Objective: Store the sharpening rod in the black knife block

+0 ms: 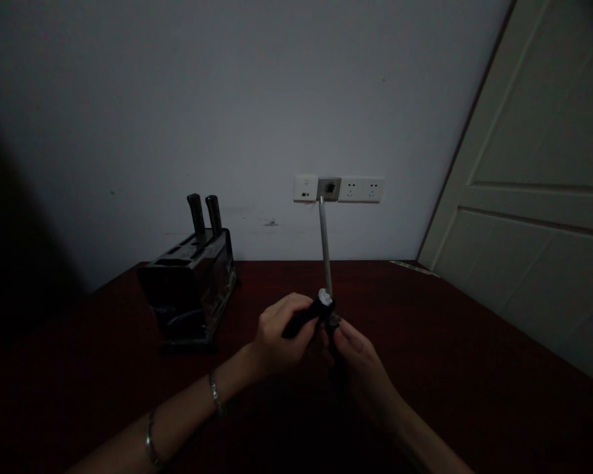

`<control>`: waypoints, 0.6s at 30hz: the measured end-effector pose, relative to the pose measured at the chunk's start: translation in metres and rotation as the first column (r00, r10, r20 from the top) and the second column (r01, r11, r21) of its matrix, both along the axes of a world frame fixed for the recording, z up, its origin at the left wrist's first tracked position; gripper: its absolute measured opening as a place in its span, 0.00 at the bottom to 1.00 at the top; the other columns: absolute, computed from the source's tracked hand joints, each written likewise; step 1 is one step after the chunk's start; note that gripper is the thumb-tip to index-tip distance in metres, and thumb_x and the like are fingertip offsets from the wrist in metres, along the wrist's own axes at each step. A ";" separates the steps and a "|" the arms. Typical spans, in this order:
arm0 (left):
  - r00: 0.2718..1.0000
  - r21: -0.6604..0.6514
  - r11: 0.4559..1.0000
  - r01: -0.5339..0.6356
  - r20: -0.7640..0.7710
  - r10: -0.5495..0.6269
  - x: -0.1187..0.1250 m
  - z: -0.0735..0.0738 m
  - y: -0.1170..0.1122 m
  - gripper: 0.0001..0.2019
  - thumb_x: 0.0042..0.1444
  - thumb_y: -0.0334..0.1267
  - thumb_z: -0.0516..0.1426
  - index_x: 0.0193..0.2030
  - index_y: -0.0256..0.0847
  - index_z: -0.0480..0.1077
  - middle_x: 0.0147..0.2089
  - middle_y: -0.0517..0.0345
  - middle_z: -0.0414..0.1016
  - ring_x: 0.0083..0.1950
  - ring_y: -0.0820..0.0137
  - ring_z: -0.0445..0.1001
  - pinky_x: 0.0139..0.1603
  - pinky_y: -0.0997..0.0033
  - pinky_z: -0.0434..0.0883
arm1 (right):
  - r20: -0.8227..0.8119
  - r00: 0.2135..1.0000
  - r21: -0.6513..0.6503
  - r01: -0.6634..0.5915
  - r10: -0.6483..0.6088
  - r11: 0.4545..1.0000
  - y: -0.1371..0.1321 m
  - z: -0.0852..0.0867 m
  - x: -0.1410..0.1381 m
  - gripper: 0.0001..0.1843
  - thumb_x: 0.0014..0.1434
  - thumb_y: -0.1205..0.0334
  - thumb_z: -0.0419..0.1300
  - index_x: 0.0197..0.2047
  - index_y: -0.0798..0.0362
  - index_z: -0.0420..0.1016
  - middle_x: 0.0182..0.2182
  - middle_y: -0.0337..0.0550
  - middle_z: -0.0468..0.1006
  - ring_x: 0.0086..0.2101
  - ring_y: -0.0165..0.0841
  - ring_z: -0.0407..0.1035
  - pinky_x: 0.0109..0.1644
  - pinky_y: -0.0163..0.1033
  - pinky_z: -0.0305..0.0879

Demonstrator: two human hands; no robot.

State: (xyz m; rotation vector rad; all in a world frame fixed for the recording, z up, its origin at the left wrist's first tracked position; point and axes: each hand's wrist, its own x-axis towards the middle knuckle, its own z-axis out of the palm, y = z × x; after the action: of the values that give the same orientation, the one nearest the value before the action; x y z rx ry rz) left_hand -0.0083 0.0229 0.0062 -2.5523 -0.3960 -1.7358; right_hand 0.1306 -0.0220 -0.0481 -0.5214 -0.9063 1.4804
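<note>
My left hand is closed around a black handle-like piece with a pale, shiny end; its exact kind is hard to make out in the dim light. In my right hand is a sharpening steel, its long grey rod pointing up and away toward the wall, its dark handle partly hidden by my fingers. The pale end of the black piece is right beside the base of the rod, and my two hands are close together above the dark red table.
To the left stands a black knife block with two black-handled knives in its slots. Wall sockets sit on the pale wall behind the table. A white panelled door borders the right side.
</note>
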 end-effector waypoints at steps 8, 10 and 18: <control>0.999 0.027 0.998 0.054 0.001 -0.054 0.005 -0.019 -0.002 0.12 0.49 0.25 0.54 0.41 0.38 0.63 0.34 0.52 0.74 0.37 0.70 0.74 0.37 0.71 0.72 | 0.184 0.954 0.164 0.207 -0.236 0.965 0.001 -0.013 -0.005 0.09 0.56 0.54 0.57 0.35 0.51 0.68 0.28 0.37 0.66 0.31 0.29 0.61 0.33 0.31 0.59; 1.000 -0.030 0.999 -0.014 0.023 0.015 0.006 -0.023 -0.004 0.10 0.51 0.26 0.54 0.40 0.39 0.63 0.34 0.54 0.73 0.36 0.71 0.74 0.37 0.73 0.72 | 0.214 0.939 0.176 0.234 -0.269 0.956 0.000 -0.012 -0.006 0.10 0.56 0.54 0.57 0.38 0.51 0.68 0.28 0.37 0.66 0.31 0.29 0.61 0.35 0.32 0.60; 0.999 -0.042 0.998 -0.048 0.007 0.049 0.002 -0.026 -0.001 0.07 0.51 0.28 0.52 0.39 0.39 0.62 0.32 0.56 0.72 0.33 0.72 0.73 0.35 0.74 0.71 | 0.130 0.978 0.101 0.153 -0.165 0.983 -0.005 -0.018 -0.016 0.10 0.56 0.54 0.57 0.36 0.52 0.67 0.28 0.37 0.67 0.28 0.27 0.62 0.32 0.31 0.60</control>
State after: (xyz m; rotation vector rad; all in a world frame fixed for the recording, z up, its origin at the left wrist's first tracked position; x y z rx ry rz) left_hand -0.0067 0.0215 -0.0197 -2.5416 -0.4953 -1.7405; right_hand 0.1149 -0.0268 -0.0656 -0.6201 -1.0113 1.2641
